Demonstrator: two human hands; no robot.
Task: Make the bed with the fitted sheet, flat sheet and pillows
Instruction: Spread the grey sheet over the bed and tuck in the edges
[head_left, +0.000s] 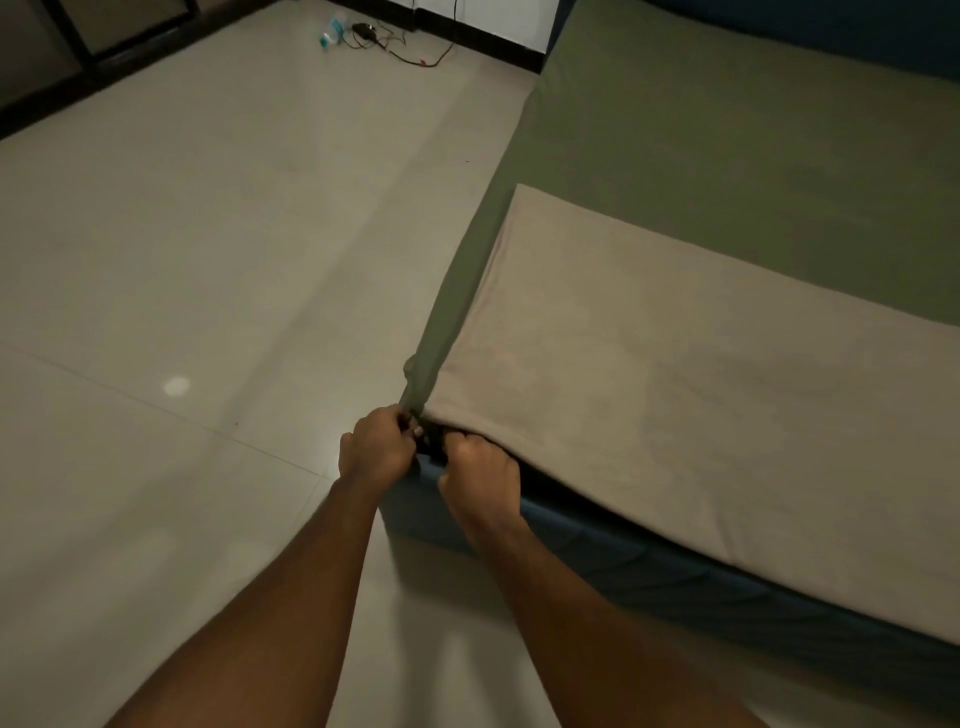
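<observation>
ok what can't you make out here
Head view:
right hand fingertips, hidden under the beige flat sheet
corner of the green fitted sheet, covered by the left hand
right side of the bed, cut off by the frame edge
pale blue item beside the cables, too small

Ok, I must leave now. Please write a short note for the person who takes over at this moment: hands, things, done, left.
Left hand: pinches the green fitted sheet at the near corner of the bed.
Right hand: fingers curled under the edge of the beige flat sheet there; what they hold is hidden.
Done: green sheet covers the bed top; beige sheet lies across the near part.
Left: finish this corner, spread the beige sheet, add pillows (none in view).
</observation>
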